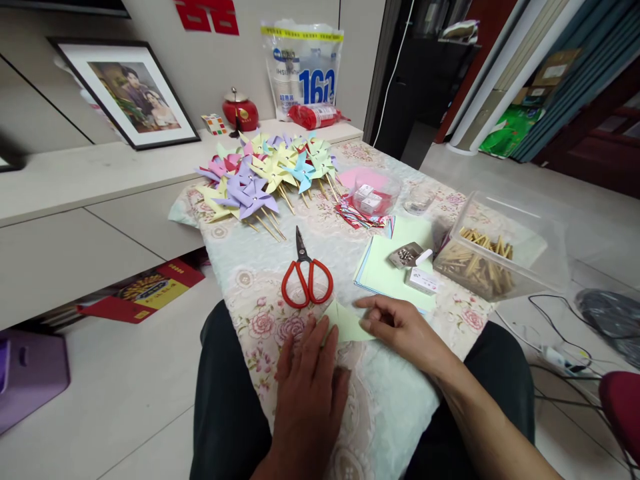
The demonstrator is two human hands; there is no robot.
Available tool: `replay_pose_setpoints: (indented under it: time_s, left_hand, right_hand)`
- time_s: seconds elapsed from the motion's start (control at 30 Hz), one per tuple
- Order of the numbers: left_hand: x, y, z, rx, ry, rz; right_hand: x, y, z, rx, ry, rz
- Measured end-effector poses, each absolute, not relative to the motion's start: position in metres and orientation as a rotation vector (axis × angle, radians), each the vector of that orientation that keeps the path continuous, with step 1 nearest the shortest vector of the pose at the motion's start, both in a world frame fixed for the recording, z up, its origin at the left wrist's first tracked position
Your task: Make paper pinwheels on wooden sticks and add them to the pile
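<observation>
A folded sheet of light green paper (pixel 347 323) lies on the flowered tablecloth in front of me. My left hand (pixel 313 373) rests flat with its fingers stretched over the paper's left side. At the paper's right corner is my right hand (pixel 395 327), index finger extended and the other fingers curled; its thumb is near or on the edge, and I cannot tell whether it pinches the paper. Just beyond lie scissors (pixel 306 273) with red handles, blades pointing away. To the right is a stack of green and blue paper (pixel 375 267).
Finished paper pinwheels (pixel 273 167) on sticks are heaped at the far left. A small box of pins (pixel 407 255) and a white carton (pixel 421 280) sit on the stack. At right stands a clear plastic bin (pixel 525 267) of short sticks. A round clear tub (pixel 387 183) stands farther back.
</observation>
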State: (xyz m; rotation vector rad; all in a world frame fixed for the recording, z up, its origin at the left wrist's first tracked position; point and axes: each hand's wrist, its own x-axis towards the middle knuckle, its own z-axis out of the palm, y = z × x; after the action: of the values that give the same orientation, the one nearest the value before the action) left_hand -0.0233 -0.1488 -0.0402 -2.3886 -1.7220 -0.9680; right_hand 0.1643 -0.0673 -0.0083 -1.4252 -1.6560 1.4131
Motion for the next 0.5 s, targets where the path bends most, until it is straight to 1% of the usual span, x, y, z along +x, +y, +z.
replay_pose_setpoints:
  time_s: [0.07,0.13,0.2,0.27,0.4,0.5]
  left_hand:
    - [-0.029,-0.143,-0.039,-2.319,-1.656,-1.072]
    - [-0.036,-0.137,-0.036,-2.320,-1.550,-1.092]
    - [-0.042,-0.132,-0.031,-2.364,-1.443,-1.091]
    - [-0.045,-0.128,-0.024,-2.390,-1.449,-1.122]
    - [-0.046,-0.127,-0.007,-2.447,-1.798,-1.263]
    - [-0.046,-0.129,0.004,-2.540,-2.164,-1.445]
  right_hand:
    - [0.163,-0.064,-0.008,-1.360,-1.504,1.612]
    - [0.161,-0.061,-0.007,-1.310,-1.392,1.759]
    - [0.160,-0.058,-0.006,-1.272,-1.339,1.859]
    - [0.161,-0.056,-0.005,-1.241,-1.347,1.894]
    - [0.171,-0.052,0.002,-1.066,-1.472,1.752]
    - [0.177,-0.054,0.006,-0.880,-1.583,1.697]
